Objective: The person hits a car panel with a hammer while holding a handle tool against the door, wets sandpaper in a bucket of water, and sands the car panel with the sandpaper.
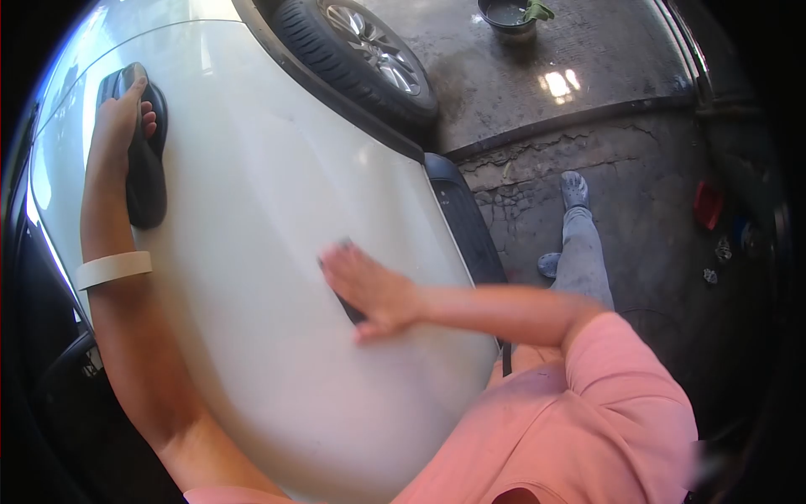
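A white car body panel fills the middle of the view. At its upper left my left hand is closed around a long dark object with rounded ends, which lies against the panel. My right hand, slightly blurred, lies over a small dark pad on the middle of the panel. The pad's edge shows below the palm, and the rest is hidden under the hand.
A car wheel is at the top, with a black side step along the panel's right edge. A dark basin with a green cloth stands on the wet floor. A red object lies at the right.
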Tool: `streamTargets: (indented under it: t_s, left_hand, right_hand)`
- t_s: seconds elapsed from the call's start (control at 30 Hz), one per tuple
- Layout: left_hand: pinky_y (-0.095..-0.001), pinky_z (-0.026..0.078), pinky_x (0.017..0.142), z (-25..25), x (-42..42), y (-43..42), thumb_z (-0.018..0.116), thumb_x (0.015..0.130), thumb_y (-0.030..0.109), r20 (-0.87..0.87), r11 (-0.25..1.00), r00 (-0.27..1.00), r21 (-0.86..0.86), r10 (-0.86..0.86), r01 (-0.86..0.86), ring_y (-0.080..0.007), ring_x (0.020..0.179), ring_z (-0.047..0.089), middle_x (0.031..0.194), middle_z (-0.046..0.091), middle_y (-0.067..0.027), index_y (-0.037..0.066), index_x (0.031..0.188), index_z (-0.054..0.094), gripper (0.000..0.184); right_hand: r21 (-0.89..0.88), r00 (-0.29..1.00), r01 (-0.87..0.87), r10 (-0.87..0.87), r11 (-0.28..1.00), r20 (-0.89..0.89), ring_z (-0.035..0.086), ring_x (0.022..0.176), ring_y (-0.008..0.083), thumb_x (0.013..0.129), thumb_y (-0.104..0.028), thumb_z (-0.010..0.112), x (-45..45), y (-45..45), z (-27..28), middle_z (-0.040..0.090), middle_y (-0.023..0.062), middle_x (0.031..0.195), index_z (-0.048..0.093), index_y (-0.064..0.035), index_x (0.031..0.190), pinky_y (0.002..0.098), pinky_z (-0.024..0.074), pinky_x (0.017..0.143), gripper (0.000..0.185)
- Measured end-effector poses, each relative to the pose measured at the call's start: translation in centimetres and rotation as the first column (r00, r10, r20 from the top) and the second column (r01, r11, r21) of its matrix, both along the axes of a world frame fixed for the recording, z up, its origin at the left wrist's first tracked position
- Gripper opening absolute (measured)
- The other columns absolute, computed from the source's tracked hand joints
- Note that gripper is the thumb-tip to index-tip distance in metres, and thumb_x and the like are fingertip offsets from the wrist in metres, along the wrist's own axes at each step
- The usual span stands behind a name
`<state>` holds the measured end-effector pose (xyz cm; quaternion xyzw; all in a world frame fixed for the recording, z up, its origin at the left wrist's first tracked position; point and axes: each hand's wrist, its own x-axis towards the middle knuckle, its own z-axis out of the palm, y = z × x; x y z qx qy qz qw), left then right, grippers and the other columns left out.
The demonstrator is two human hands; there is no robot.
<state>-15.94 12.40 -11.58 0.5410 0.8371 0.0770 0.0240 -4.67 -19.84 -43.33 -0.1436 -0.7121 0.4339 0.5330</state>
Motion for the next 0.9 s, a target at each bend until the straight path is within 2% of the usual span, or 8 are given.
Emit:
streamTargets:
  t_s: [0.2, 0.3, 0.33, 0.47, 0.63, 0.73, 0.87, 0.9]
  left_hand:
    - [-0.0247, 0.055, 0.066, 0.1, -0.1, 0.2, 0.063, 0.096, 0.043, -0.030, 1.000, 1.000, -0.013, 0.001, -0.001, -0.0147, 0.078, 0.062, 0.096, 0.062, -0.0118, -0.015, 0.118, 0.056, 0.063]
    - [-0.0248, 0.055, 0.066, 0.0, 0.0, 0.1, 0.063, 0.096, 0.043, -0.031, 1.000, 1.000, -0.015, -0.002, 0.002, -0.0149, 0.079, 0.062, 0.097, 0.062, -0.0125, -0.015, 0.119, 0.055, 0.063]
    - [-0.0249, 0.055, 0.066, 0.0, 0.2, 0.1, 0.063, 0.096, 0.042, -0.026, 1.000, 1.000, -0.004, -0.007, 0.007, -0.0149, 0.078, 0.062, 0.097, 0.062, -0.0125, -0.015, 0.120, 0.055, 0.063]
    - [-0.0251, 0.055, 0.066, -0.1, 0.4, -0.2, 0.062, 0.097, 0.041, -0.014, 1.000, 1.000, 0.001, -0.001, 0.001, -0.0147, 0.076, 0.062, 0.096, 0.063, -0.0122, -0.016, 0.121, 0.054, 0.063]
    - [-0.0252, 0.054, 0.065, -0.1, 0.7, -0.5, 0.062, 0.097, 0.039, 0.001, 1.000, 1.000, 0.010, -0.008, 0.008, -0.0146, 0.074, 0.062, 0.096, 0.063, -0.0117, -0.015, 0.120, 0.054, 0.060]
    - [-0.0255, 0.054, 0.064, 0.0, 0.6, 0.0, 0.062, 0.097, 0.039, -0.006, 1.000, 1.000, -0.015, 0.000, 0.000, -0.0147, 0.074, 0.062, 0.096, 0.062, -0.0116, -0.014, 0.118, 0.056, 0.057]
    - [-0.0266, 0.055, 0.063, -0.1, 0.0, 0.2, 0.062, 0.097, 0.037, 0.028, 1.000, 1.000, 0.011, 0.013, -0.013, -0.0151, 0.073, 0.062, 0.094, 0.062, -0.0113, -0.012, 0.115, 0.058, 0.053]
    - [-0.0268, 0.055, 0.063, -0.1, -0.1, 0.2, 0.062, 0.097, 0.037, 0.029, 1.000, 0.999, 0.016, 0.022, -0.023, -0.0153, 0.073, 0.062, 0.094, 0.062, -0.0113, -0.012, 0.114, 0.058, 0.052]
  right_hand:
    - [-0.224, 0.976, 0.214, -0.218, 0.951, 0.004, 0.007, 0.154, 0.0368, 0.101, -0.053, 0.045, -5.0, 23.1, 6.3, 0.009, 0.0263, 0.164, 0.014, 0.0070, 0.155, 0.0448, 0.0065, 0.125, 0.086]
    - [-0.094, 0.976, 0.218, -0.215, 0.971, 0.038, 0.001, 0.154, 0.0390, 0.100, -0.060, 0.039, -4.4, 16.2, 5.0, 0.004, 0.0247, 0.165, 0.010, 0.0051, 0.157, 0.0486, 0.0035, 0.125, 0.091]
    - [-0.067, 0.990, 0.142, -0.142, 0.988, -0.006, 0.003, 0.153, 0.0429, 0.094, -0.062, 0.048, -2.6, 11.0, 4.5, 0.006, 0.0261, 0.165, 0.013, 0.0065, 0.156, 0.0526, 0.0051, 0.124, 0.099]
    - [0.014, 0.997, -0.066, 0.066, 0.998, 0.041, -0.001, 0.154, 0.0408, 0.096, -0.071, 0.033, 1.6, -4.8, 1.1, 0.003, 0.0237, 0.166, 0.009, 0.0023, 0.158, 0.0526, 0.0016, 0.124, 0.099]
    - [-0.060, 0.981, 0.195, -0.194, 0.979, 0.014, 0.002, 0.154, 0.0377, 0.097, -0.059, 0.045, -4.7, 16.3, 3.9, 0.006, 0.0243, 0.165, 0.012, 0.0059, 0.156, 0.0478, 0.0045, 0.125, 0.094]
    - [-0.264, 0.980, 0.178, -0.194, 0.948, -0.036, 0.007, 0.153, 0.0397, 0.102, -0.056, 0.039, -5.5, 25.9, 7.7, 0.011, 0.0275, 0.163, 0.019, 0.0107, 0.153, 0.0469, 0.0090, 0.125, 0.086]
    - [-0.069, 0.965, 0.263, -0.262, 0.962, 0.030, 0.005, 0.153, 0.0419, 0.100, -0.060, 0.038, -4.7, 15.4, 4.7, 0.009, 0.0284, 0.163, 0.016, 0.0101, 0.154, 0.0500, 0.0066, 0.125, 0.091]
    - [-0.109, 0.990, 0.142, -0.140, 0.984, 0.024, 0.003, 0.153, 0.0423, 0.098, -0.063, 0.038, -2.5, 9.7, 3.9, 0.007, 0.0276, 0.164, 0.013, 0.0074, 0.155, 0.0525, 0.0048, 0.124, 0.094]
